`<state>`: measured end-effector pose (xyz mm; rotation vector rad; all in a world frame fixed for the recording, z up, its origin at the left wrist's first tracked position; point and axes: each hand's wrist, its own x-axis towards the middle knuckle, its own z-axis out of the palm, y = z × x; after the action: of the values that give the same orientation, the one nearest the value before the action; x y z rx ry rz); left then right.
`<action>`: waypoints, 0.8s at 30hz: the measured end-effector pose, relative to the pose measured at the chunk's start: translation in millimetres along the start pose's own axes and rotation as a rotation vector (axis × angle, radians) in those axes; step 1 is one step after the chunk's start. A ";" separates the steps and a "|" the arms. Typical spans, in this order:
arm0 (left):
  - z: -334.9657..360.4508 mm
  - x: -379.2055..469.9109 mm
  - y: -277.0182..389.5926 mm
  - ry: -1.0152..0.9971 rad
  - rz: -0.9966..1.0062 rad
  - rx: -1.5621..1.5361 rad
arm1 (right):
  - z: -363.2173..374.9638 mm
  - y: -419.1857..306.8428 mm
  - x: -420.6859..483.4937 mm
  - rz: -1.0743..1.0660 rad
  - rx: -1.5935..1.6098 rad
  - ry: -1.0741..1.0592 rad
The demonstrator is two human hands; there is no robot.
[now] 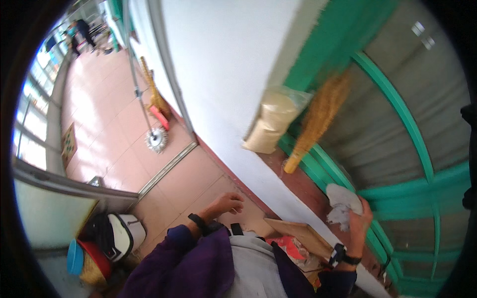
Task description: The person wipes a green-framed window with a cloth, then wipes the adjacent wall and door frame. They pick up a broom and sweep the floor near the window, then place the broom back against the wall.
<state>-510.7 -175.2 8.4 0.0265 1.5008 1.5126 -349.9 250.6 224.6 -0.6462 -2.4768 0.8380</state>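
My right hand [361,218] is closed on a pale grey-white cloth [343,203], held against or just in front of the lower part of a green window frame [369,197]. My left hand [228,204] hangs over the pink tiled floor with its fingers loosely curled and nothing in it. On the red-brown sill [303,186] beyond my right hand, a straw hand broom [316,119] leans on the green frame. A clear plastic bag of light brown material [272,121] stands beside the broom at the white wall's end.
A wooden board [302,232] and a red-and-white bag [288,247] lie close below the sill. A metal door track [167,169] crosses the floor. Farther off are a round mop [155,139] and another broom [154,89]. A white bin [128,232] stands at lower left; people are in the distance.
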 end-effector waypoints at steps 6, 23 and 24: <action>-18.8 -17.9 20.4 -0.130 0.035 -0.040 | 57.6 -51.9 -27.5 0.336 0.902 -0.255; -91.8 -71.7 44.8 -0.093 0.378 -0.159 | 274.1 -194.7 -91.2 0.538 1.047 -1.078; -95.5 -74.2 45.8 -0.065 0.356 -0.140 | 278.2 -197.5 -92.8 0.527 1.076 -1.079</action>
<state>-556.6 -282.4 64.2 0.2696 1.3851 1.8784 -483.0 -62.7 129.3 -0.4463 -1.9644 3.0107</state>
